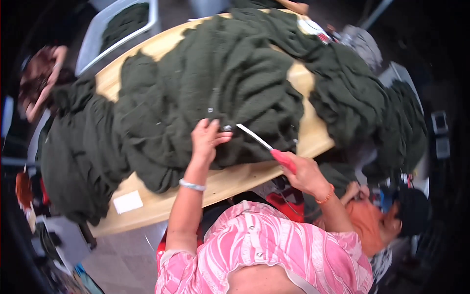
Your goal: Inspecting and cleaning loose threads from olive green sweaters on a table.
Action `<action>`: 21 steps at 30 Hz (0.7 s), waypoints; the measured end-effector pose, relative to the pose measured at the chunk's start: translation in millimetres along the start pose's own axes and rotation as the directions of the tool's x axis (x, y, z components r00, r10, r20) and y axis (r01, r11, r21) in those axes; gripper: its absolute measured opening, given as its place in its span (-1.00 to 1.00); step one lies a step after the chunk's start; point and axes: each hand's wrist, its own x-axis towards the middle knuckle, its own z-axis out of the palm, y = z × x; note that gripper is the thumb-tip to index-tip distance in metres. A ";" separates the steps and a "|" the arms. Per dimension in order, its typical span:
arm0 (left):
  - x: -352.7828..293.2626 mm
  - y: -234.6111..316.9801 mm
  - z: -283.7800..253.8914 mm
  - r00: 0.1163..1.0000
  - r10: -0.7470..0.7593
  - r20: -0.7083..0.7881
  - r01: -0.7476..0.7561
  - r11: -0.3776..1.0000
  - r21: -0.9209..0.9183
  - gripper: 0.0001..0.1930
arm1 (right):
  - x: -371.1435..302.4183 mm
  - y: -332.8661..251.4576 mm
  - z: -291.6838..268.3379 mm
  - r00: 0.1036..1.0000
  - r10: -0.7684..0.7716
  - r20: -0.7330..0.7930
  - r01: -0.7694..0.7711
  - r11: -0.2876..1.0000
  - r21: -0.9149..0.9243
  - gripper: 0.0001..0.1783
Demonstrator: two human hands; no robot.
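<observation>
Near the centre of the frame, the left hand (pixel 205 139) was laid on the dark green cloth (pixel 245 83), its fingers spread beside a small dark tag (pixel 225 128) marked in white. Whether any cloth was pinched in that grip could not be told. Right of centre, a tool (pixel 284 160) was held by the right hand (pixel 306 174), its red handle enclosed in a closed grip. The tool's narrow, pale blade was pointed toward the upper left, with the tip held near the tag.

The cloth was heaped in loose folds over the desk (pixel 313 130), from the left of the frame to the right. A white card (pixel 128 202) was set on the desk at lower left. A pale bin (pixel 90 46) at upper left was partly filled with dark fabric. A bangle (pixel 192 185) was worn on the left wrist, an orange band (pixel 325 194) on the right. A co-worker in orange (pixel 363 223) was seen at lower right.
</observation>
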 end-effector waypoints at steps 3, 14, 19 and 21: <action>3.1 -12.3 3.3 0.997 -0.018 0.080 0.028 0.993 -0.118 -0.85 | -11.0 6.8 0.4 0.999 -0.015 -0.033 0.014 1.000 -0.028 -0.72; 1.3 -22.8 -9.4 0.983 -0.041 0.177 0.035 0.999 0.034 -0.86 | -22.7 -2.9 -22.7 0.982 0.110 0.152 -0.078 0.976 -0.203 -0.72; 3.0 -23.2 -3.8 0.978 -0.094 0.186 0.084 0.995 0.060 -0.89 | -16.3 4.3 -15.5 0.981 0.070 0.183 -0.031 0.978 -0.204 -0.72; 2.3 -23.5 -5.0 0.977 -0.103 0.188 0.092 0.994 0.067 -0.89 | -8.7 -0.4 -23.3 0.981 0.140 0.135 -0.109 0.970 -0.215 -0.72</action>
